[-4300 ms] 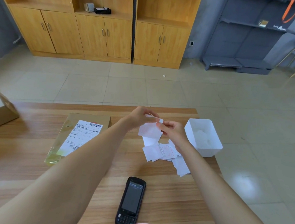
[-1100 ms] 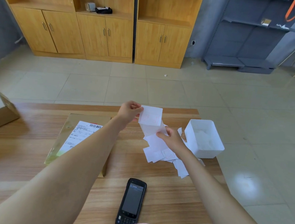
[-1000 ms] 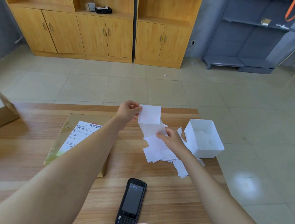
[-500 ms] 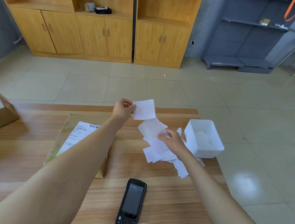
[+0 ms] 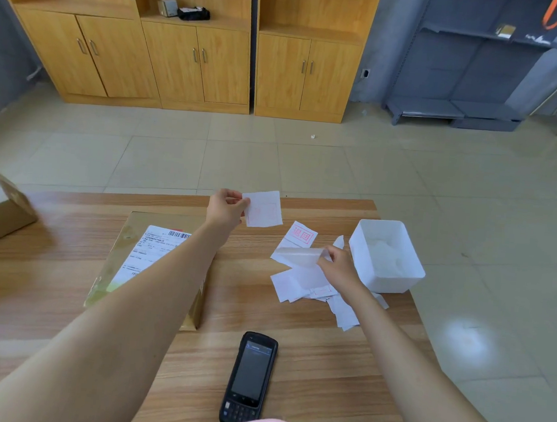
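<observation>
I have the left hand point(image 5: 227, 206) raised above the far edge of the surface point(image 5: 61, 292). Its thumb and fingertips pinch one side of a small white sticker point(image 5: 264, 208) with a faint red stamp. The sticker hangs in the air, nearly square and a little tilted, with its free edge pointing toward the right hand. The right hand point(image 5: 339, 266) sits lower, close to the surface. Its fingers are curled and pinch the end of a pale, glossy backing sheet point(image 5: 296, 256), which stretches from that hand back toward the left one. The two pieces are clearly apart, so I judge the peel to be done.

The next move turns on where the parcel point(image 5: 151, 263) lies. It is on my side of the left hand and under that forearm. Its long axis runs from me out toward that hand, and its shipping label point(image 5: 152, 253) faces up. The left hand is much the nearer, so I would draw it back and down to lay the sticker flat on the parcel.

A white bin point(image 5: 388, 254) stands just outside the right hand, which looks handy for dropping the backing sheet. The loose pile of slips point(image 5: 301, 283) lies beneath and just inside that hand. A scanner point(image 5: 251, 376) lies nearer me, between my forearms.
</observation>
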Action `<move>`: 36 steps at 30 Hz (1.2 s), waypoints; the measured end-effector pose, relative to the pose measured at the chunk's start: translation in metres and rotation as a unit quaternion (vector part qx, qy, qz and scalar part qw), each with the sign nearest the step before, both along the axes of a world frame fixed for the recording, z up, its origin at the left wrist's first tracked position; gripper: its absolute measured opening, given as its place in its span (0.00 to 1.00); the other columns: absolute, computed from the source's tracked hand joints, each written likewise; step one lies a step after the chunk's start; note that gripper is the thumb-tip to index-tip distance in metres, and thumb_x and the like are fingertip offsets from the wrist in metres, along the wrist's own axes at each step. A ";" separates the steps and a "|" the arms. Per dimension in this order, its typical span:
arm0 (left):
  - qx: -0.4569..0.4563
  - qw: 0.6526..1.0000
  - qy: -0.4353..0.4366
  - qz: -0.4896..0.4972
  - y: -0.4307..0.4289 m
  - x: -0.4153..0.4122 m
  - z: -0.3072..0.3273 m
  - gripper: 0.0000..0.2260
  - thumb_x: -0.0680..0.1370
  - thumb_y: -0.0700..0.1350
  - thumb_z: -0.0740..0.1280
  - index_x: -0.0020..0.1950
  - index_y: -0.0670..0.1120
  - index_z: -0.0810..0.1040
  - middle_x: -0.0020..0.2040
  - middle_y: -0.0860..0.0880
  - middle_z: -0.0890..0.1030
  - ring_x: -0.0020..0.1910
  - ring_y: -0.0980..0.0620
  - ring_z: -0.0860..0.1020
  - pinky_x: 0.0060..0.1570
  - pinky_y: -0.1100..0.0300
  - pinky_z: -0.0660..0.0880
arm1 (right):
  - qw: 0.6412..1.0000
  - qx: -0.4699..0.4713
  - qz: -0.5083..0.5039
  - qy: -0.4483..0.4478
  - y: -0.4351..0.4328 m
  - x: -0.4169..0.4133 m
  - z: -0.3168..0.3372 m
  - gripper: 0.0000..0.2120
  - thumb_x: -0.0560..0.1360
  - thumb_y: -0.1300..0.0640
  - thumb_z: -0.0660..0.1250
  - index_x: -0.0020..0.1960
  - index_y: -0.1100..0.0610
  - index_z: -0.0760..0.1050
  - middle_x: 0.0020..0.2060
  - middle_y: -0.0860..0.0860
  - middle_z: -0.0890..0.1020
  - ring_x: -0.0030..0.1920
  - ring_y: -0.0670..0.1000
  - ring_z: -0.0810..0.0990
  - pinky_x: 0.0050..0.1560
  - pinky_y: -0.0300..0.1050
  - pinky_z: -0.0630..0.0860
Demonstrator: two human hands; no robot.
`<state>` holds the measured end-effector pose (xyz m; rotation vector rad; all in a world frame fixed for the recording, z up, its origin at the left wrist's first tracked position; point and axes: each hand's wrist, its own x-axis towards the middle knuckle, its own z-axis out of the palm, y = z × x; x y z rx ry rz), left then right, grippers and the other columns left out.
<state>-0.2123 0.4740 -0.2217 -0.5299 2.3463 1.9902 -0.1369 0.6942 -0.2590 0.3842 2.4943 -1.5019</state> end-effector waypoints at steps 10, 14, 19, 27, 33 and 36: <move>0.015 0.995 -0.068 -0.066 0.019 0.019 -0.026 0.09 0.78 0.40 0.66 0.40 0.46 0.71 0.39 0.48 0.75 0.38 0.51 0.75 0.37 0.58 0.73 | 0.987 -0.030 -0.147 -0.063 0.035 0.002 -0.035 0.13 0.77 0.62 0.60 0.59 0.56 0.76 0.49 0.54 0.78 0.43 0.52 0.76 0.37 0.42 0.70; 0.019 0.992 -0.094 -0.076 0.027 0.021 -0.032 0.09 0.79 0.40 0.66 0.40 0.46 0.71 0.43 0.45 0.76 0.41 0.48 0.76 0.42 0.55 0.76 | 0.973 -0.046 -0.213 -0.069 0.049 0.004 -0.045 0.13 0.76 0.63 0.61 0.60 0.56 0.76 0.52 0.55 0.79 0.45 0.53 0.77 0.37 0.41 0.70; 0.023 0.991 -0.096 -0.087 0.034 0.023 -0.034 0.09 0.79 0.40 0.65 0.39 0.46 0.70 0.43 0.42 0.75 0.37 0.49 0.75 0.35 0.59 0.73 | 0.972 -0.025 -0.222 -0.069 0.048 0.004 -0.043 0.14 0.76 0.63 0.59 0.58 0.56 0.76 0.54 0.53 0.79 0.48 0.52 0.77 0.35 0.40 0.69; 0.137 0.983 -0.113 -0.050 0.042 0.025 -0.027 0.10 0.79 0.41 0.66 0.40 0.46 0.67 0.42 0.46 0.77 0.36 0.48 0.78 0.38 0.57 0.81 | 0.970 -0.213 -0.039 -0.111 -0.005 -0.003 -0.014 0.12 0.74 0.54 0.71 0.57 0.55 0.77 0.53 0.52 0.82 0.49 0.47 0.81 0.51 0.39 0.74; 0.218 0.968 -0.107 -0.056 0.026 0.035 -0.018 0.11 0.78 0.41 0.68 0.39 0.46 0.67 0.45 0.44 0.80 0.42 0.46 0.80 0.50 0.55 0.80 | 0.947 -0.312 -0.042 -0.061 -0.047 -0.011 0.006 0.08 0.76 0.55 0.69 0.53 0.56 0.78 0.49 0.51 0.84 0.50 0.48 0.82 0.57 0.42 0.75; 0.245 0.964 -0.097 -0.042 0.011 0.043 -0.017 0.11 0.78 0.41 0.67 0.39 0.46 0.68 0.44 0.45 0.81 0.42 0.48 0.81 0.56 0.52 0.78 | 0.946 -0.317 -0.050 -0.051 -0.063 -0.016 0.010 0.07 0.77 0.57 0.67 0.53 0.59 0.77 0.49 0.53 0.84 0.51 0.50 0.83 0.55 0.42 0.75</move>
